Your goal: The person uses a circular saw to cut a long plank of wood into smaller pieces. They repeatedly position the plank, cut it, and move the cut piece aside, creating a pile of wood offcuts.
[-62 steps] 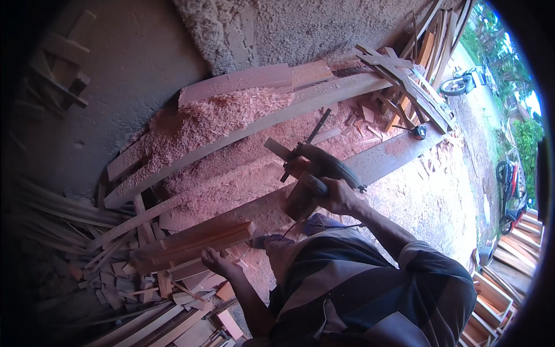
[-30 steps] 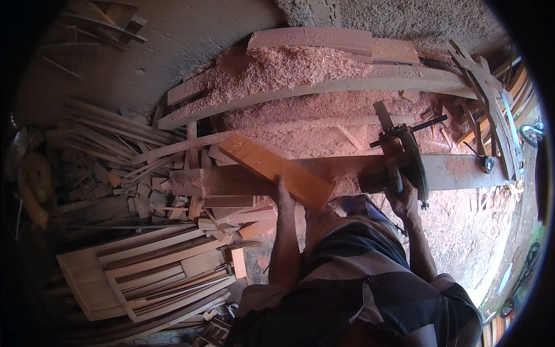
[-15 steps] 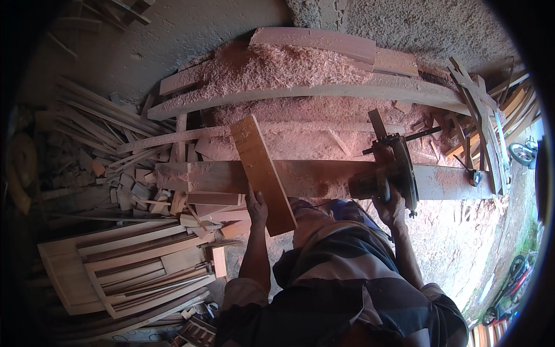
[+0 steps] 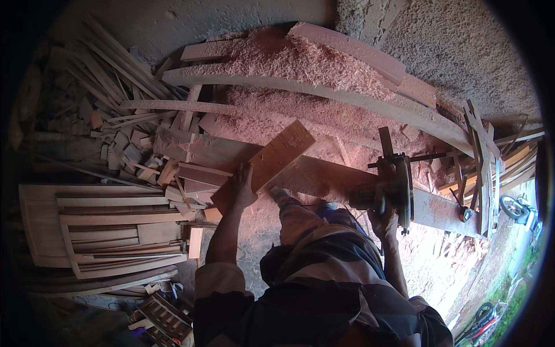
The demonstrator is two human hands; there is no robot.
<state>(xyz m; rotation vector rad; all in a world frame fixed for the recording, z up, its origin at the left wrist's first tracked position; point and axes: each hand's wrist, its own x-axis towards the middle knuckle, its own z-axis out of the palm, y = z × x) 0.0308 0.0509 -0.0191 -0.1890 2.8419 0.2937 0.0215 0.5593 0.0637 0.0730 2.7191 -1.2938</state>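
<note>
Board in one hand, saw in the other, and they aren't touching

OK so, clock face centred on the picture. The left hand (image 4: pixel 244 184), just off centre toward 8, is closed round the near edge of a reddish-brown board (image 4: pixel 280 151). The board lies slantwise across the middle, far end toward 1, over a long plank (image 4: pixel 217 151). Can't tell if it's resting on that plank or held above it.

Over at 3, the right hand (image 4: pixel 384 222) is wrapped around the handle of what looks like a power saw (image 4: pixel 400 194). Can't see if it's running.

Progress? Saw and board are well apart, so I'd say no cut is happening right now. The board has faint lines across it, but marks or cuts, no idea, so what's left is anyone's guess. Heaps of pink shavings (image 4: pixel 312 65) at 12, offcuts (image 4: pixel 132 155) at 9.
</note>
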